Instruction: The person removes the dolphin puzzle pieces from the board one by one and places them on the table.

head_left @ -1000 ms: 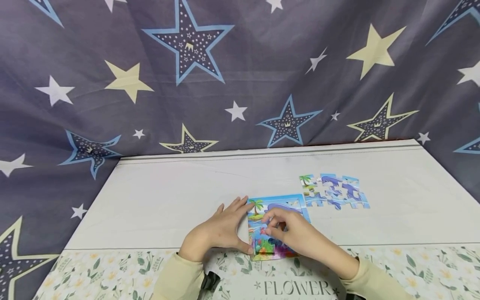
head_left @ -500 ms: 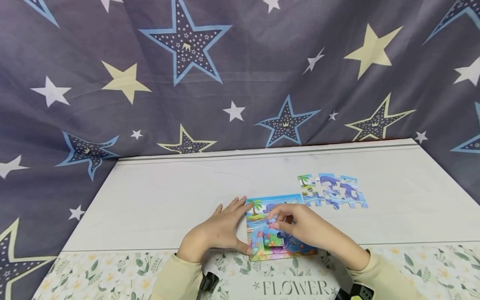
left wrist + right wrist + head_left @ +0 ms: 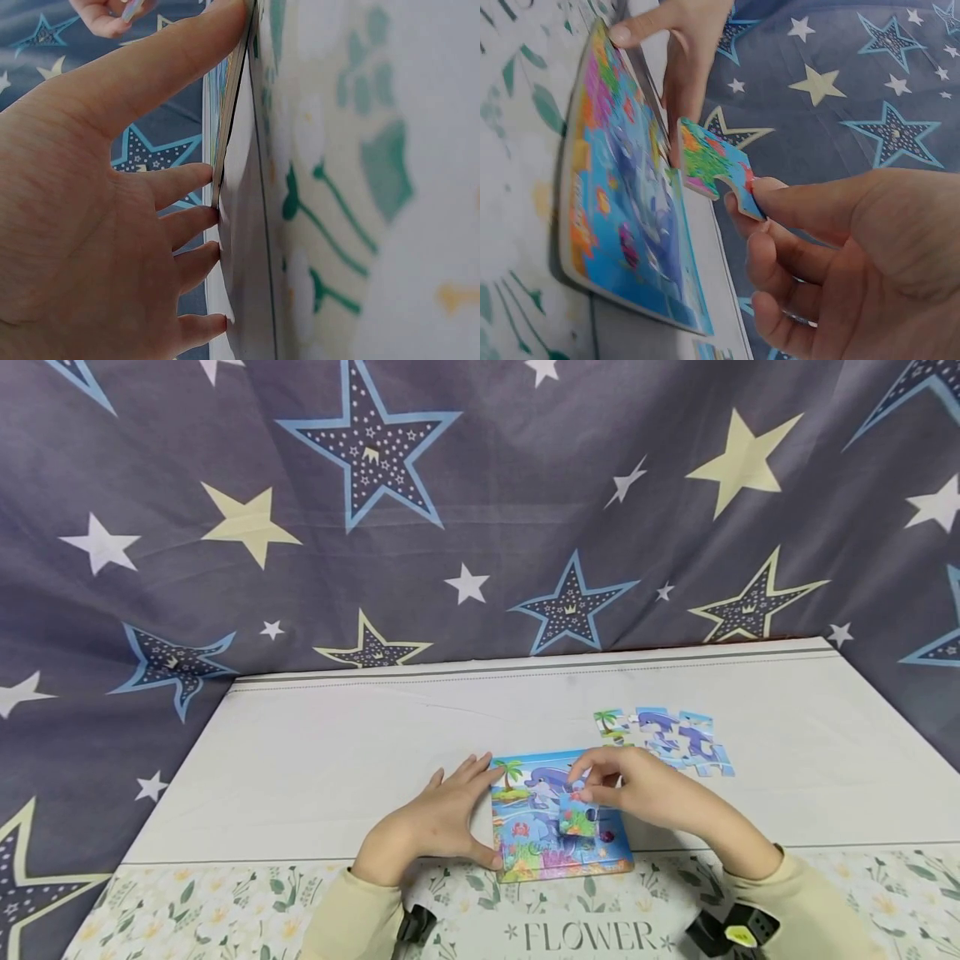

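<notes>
A flat jigsaw puzzle board (image 3: 517,856) with a dolphin, palm and sea-floor picture lies on the table. My left hand (image 3: 435,827) spreads along its left side, thumb at the lower corner and fingertips at the upper left; the left wrist view shows the thumb (image 3: 172,60) and fingers at the board's edge. Between thumb and forefinger, my right hand (image 3: 652,789) pinches a jigsaw piece (image 3: 709,154) with green and pink plants on blue. That piece is held up over the right half of the board, tilted, hiding part of the picture.
Behind and right of the board, several jigsaw pieces (image 3: 701,743) lie grouped on the white tabletop (image 3: 375,752), showing a palm and dolphins. A floral cloth (image 3: 225,902) printed FLOWER covers the front. A grey star-patterned curtain (image 3: 487,485) hangs behind.
My right hand has moved rightward and slightly back over the board, carrying the jigsaw piece with it. More of the board's left and lower parts shows. The left hand stays in place.
</notes>
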`<move>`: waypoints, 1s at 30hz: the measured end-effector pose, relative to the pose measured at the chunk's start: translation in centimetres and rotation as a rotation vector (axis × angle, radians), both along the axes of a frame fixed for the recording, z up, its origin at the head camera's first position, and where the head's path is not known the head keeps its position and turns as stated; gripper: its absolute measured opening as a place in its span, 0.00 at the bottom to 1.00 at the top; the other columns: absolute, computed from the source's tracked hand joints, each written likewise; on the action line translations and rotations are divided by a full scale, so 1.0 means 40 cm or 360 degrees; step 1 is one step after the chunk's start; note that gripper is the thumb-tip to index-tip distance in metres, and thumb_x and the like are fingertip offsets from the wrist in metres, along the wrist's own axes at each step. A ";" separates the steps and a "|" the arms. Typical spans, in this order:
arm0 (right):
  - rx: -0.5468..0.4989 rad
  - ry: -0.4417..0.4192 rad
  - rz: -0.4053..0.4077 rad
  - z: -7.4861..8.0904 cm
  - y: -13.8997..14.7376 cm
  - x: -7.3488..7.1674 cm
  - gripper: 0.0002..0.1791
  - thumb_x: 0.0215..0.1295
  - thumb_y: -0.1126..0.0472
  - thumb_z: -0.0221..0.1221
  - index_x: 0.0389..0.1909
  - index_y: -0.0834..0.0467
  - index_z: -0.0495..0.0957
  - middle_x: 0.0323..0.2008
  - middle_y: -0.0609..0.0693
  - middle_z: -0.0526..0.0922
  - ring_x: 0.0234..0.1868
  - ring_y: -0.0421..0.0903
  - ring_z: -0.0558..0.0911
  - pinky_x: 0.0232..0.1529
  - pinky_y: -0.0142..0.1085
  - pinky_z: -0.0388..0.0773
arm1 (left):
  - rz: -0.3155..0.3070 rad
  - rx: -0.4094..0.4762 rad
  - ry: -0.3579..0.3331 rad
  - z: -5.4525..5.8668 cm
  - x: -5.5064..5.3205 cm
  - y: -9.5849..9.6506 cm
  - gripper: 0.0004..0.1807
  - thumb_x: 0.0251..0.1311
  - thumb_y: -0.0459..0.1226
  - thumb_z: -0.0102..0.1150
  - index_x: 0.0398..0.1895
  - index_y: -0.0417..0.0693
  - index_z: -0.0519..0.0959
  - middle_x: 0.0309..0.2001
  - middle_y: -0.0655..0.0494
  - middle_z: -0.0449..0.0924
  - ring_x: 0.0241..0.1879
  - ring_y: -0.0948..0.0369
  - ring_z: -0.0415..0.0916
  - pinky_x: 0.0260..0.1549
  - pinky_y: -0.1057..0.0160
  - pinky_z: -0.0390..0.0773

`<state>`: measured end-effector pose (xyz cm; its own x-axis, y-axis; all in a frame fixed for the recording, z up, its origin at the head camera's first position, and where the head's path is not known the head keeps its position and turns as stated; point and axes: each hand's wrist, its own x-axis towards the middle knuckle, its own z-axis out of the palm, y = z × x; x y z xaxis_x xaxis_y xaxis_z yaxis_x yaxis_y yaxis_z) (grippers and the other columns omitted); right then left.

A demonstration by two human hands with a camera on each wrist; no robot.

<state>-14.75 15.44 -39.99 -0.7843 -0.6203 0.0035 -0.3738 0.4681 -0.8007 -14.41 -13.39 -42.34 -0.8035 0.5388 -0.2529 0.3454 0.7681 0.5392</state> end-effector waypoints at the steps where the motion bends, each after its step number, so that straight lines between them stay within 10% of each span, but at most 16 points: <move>1: 0.0002 0.0000 -0.0002 0.002 0.004 -0.001 0.08 0.68 0.64 0.61 0.45 0.60 0.81 0.30 0.46 0.82 0.31 0.43 0.79 0.31 0.34 0.76 | 0.0000 -0.0001 0.0002 0.000 0.000 0.000 0.64 0.37 0.54 0.81 0.78 0.47 0.56 0.79 0.46 0.44 0.78 0.49 0.37 0.71 0.36 0.36; 30: 0.0168 0.0116 -0.0234 0.011 0.126 -0.048 0.06 0.64 0.67 0.64 0.42 0.61 0.83 0.30 0.43 0.83 0.32 0.42 0.81 0.31 0.33 0.76 | -0.0003 -0.0026 0.0019 -0.004 -0.001 0.000 0.64 0.36 0.55 0.81 0.78 0.47 0.56 0.79 0.47 0.44 0.78 0.49 0.38 0.71 0.37 0.37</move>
